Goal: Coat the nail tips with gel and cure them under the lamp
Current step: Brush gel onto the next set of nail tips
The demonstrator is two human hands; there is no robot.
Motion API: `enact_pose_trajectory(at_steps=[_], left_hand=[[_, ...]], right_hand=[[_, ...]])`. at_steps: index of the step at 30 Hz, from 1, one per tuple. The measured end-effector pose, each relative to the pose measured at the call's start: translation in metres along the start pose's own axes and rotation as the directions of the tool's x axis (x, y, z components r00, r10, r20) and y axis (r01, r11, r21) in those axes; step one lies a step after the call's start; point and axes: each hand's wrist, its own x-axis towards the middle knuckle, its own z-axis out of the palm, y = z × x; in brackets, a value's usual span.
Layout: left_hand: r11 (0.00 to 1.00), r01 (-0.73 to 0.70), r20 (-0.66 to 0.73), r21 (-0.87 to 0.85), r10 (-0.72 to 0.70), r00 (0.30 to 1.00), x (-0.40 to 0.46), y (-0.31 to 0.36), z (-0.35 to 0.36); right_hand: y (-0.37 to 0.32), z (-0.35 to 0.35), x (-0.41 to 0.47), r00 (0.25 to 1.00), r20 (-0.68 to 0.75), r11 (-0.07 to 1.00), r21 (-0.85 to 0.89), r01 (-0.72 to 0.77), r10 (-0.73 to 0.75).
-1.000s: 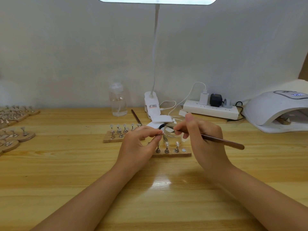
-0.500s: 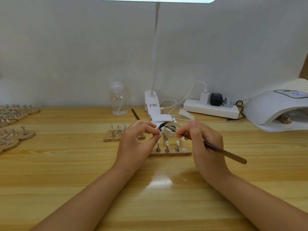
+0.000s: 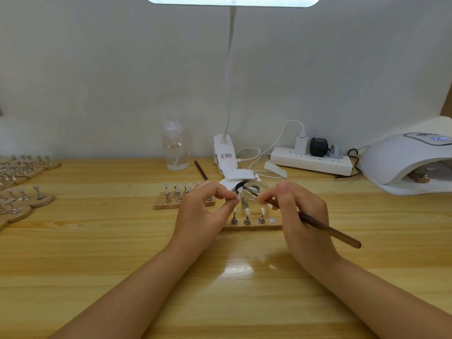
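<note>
The right hand (image 3: 303, 216), its grip closed on the brush (image 3: 318, 225), has swung the bristles into the gel jar (image 3: 254, 194) to reload. The left hand (image 3: 205, 211) pinches a nail tip (image 3: 236, 197) beside the jar, above the bench (image 3: 122, 241).

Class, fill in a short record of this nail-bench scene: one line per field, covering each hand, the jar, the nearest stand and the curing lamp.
Left hand: left hand pinches a nail tip on its holder
Right hand: right hand holds the brush
Brush tip: at the mouth of the glass jar
Nearest stand: wooden stand with three tips upright, one spot bare
Curing lamp: curing lamp at the table's right, display lit
</note>
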Motion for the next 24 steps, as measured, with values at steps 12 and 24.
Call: enact_pose_trajectory(at_steps=[12,24], left_hand=[[1.0,0.001,-0.007,0.002,-0.001,1.0,0.0001,-0.0018,0.0005],[1.0,0.019,-0.007,-0.009,-0.019,1.0,0.0005,-0.0027,0.0011]], right_hand=[[0.0,0.0023,-0.0005,0.989,0.029,0.988,0.062,-0.143,0.142],[-0.0025,0.003,-0.0029,0.99,0.027,0.978,0.156,-0.138,0.135]])
